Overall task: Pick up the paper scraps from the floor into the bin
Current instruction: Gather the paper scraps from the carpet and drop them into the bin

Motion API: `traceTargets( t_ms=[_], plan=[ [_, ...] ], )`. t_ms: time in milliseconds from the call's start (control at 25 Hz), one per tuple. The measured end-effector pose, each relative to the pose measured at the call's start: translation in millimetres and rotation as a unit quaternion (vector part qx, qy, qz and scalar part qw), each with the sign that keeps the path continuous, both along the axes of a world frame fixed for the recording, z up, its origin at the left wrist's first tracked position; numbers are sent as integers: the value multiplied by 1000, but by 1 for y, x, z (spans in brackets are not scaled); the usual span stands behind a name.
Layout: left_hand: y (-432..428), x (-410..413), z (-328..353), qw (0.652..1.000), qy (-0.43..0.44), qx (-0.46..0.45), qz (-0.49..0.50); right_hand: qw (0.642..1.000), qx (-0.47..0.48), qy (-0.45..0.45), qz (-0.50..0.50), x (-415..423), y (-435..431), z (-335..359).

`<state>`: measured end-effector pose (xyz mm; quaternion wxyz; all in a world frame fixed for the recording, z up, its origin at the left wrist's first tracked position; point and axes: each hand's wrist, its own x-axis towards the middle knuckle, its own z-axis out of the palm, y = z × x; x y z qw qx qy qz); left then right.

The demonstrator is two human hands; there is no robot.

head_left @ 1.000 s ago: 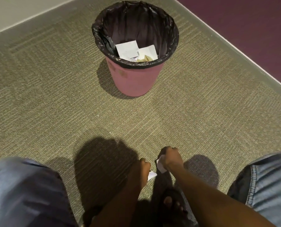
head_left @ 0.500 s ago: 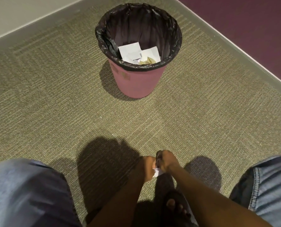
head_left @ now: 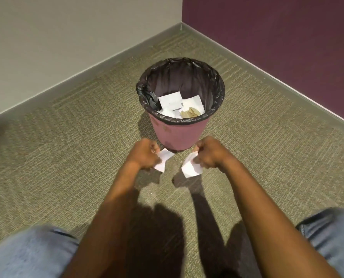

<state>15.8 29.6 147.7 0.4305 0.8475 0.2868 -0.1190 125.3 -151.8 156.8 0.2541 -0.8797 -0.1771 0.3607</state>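
Both arms reach forward, above the carpet floor (head_left: 67, 149). Left hand (head_left: 145, 154) fisted, grip clamped on a white paper scrap (head_left: 163, 159). Right hand (head_left: 211, 152) likewise closed on a second scrap (head_left: 191, 167). Fingertips hidden under the knuckles. Pink bin (head_left: 180, 133), black liner (head_left: 217, 101), stands just beyond; papers inside, partly hidden by its rim.

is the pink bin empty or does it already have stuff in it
Not empty. The pink bin stands upright, and white paper pieces plus a brownish scrap lie inside its black liner.
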Motion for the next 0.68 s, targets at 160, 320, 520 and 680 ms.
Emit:
traceTargets(
  t_ms=[160,320,520,680],
  plan=[
    [43,28,77,989,-107,64,80,983,171,-26,-69,34,24,72],
    [57,77,109,970,-174,90,141,957,193,-138,-167,74,52,91],
    [40,118,100,978,-154,90,111,965,124,-170,-154,94,76,75],
    [42,124,83,980,-161,81,85,974,143,-146,-96,99,73,65]
  ],
)
